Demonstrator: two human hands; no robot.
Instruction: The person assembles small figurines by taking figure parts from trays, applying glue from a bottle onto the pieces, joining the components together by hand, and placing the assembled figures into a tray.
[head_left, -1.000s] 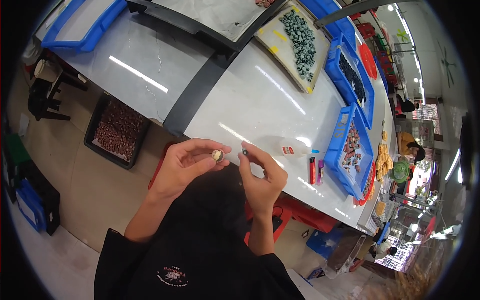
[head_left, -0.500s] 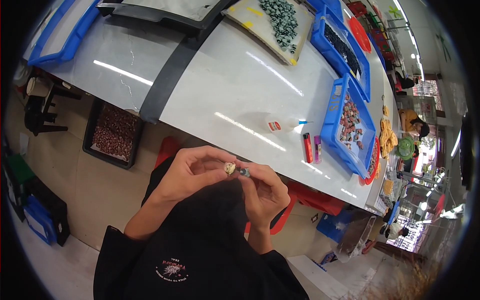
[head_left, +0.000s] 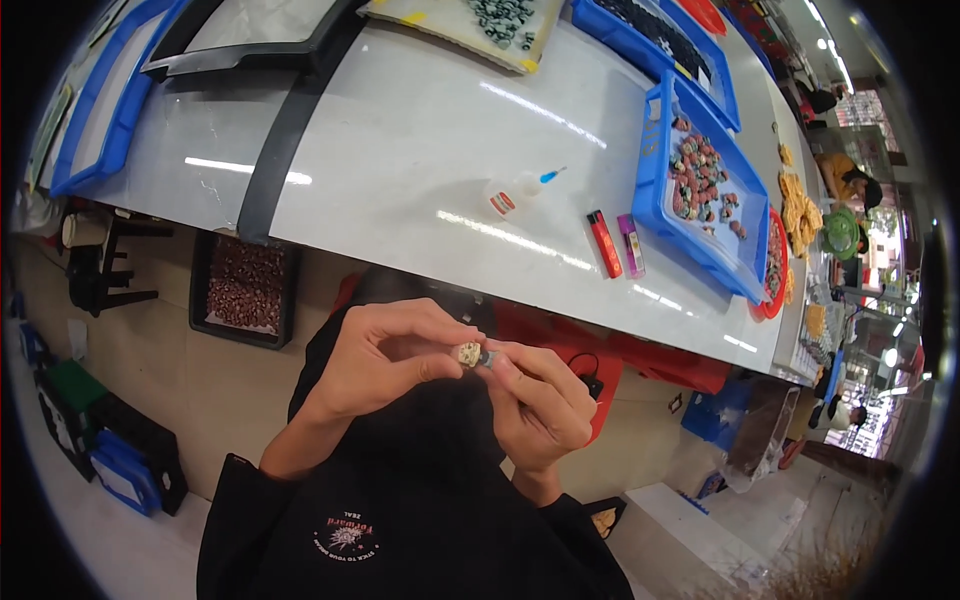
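Note:
My left hand [head_left: 385,360] and my right hand [head_left: 540,400] meet close in front of my chest, below the table's near edge. Between the fingertips of both sits a small pale, round part [head_left: 469,354] with a tiny blue-grey piece [head_left: 487,358] against its right side. My left thumb and forefinger pinch the pale part. The fingers of my right hand press on the blue-grey piece. The part's details are too small to tell.
On the white table [head_left: 420,150] lie a small glue bottle with a blue tip [head_left: 517,190], a red lighter [head_left: 603,243] and a purple lighter [head_left: 631,245]. A blue tray of small parts [head_left: 700,190] stands to the right. A black crate of brown parts [head_left: 243,288] sits on the floor.
My hands have come down from the table's edge toward my chest, still holding the small part together. The view has shifted, so the table now lies higher in the picture.

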